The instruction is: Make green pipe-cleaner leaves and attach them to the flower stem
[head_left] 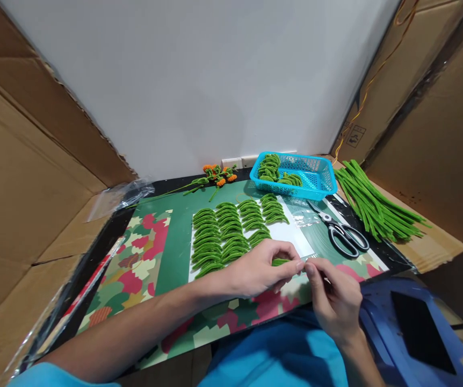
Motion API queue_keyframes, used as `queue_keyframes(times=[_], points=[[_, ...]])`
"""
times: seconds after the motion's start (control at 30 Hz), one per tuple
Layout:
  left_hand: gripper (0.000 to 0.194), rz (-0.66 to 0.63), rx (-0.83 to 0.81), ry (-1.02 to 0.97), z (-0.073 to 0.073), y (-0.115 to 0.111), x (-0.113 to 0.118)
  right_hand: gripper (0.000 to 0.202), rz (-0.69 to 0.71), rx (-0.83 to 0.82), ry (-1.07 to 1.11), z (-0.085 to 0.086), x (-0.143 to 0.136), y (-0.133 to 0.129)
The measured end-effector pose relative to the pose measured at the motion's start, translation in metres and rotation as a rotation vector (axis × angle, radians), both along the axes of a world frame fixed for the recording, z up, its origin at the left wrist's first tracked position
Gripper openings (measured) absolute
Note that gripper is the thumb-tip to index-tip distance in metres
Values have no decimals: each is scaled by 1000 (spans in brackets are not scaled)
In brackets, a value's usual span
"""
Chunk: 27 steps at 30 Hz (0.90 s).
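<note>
the bare left hand (261, 269) leans inward, its forefinger (287, 246) arched over its outstretched thumb (289, 269). at that thumb's tip, the bare right hand (336, 298) pinches with thumb and forefinger, knuckles bent. the bare left forearm (146, 322) slants down and leftward from its hand; the bare right forearm (361, 361) drops rightward below its hand.

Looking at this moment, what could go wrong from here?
The left hand and its wrist sit right by the rows of curved green chenille pieces on the white sheet, so a careless sweep might disturb them.
The black-handled scissors lie beyond the right hand; reaching past could knock them.
Both hands' fingertips meet on something too small to make out, which might slip.
</note>
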<state>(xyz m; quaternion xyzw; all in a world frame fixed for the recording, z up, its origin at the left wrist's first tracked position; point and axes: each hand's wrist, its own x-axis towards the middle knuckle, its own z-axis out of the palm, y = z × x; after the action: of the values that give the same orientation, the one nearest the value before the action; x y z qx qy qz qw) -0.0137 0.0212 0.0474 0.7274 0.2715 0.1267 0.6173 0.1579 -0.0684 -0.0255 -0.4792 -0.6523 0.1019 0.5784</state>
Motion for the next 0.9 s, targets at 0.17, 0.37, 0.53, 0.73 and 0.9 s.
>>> queue_keyframes(times=[0.17,0.37,0.53,0.73,0.9], points=[[20,-67,697,18,5,-10,-2,29,62,-231,373,0,-3,-6],[30,-251,1678,-23,-1,-15,-2,42,325,-484,695,10,-2,-3],[32,-16,1121,77,-3,-14,-2,33,-50,-289,435,9,-5,-5],[44,32,44,34,-4,-14,3,26,-273,-167,435,5,1,-4],[49,0,-261,-80,-16,-13,7,25,16,-357,571,13,1,4]])
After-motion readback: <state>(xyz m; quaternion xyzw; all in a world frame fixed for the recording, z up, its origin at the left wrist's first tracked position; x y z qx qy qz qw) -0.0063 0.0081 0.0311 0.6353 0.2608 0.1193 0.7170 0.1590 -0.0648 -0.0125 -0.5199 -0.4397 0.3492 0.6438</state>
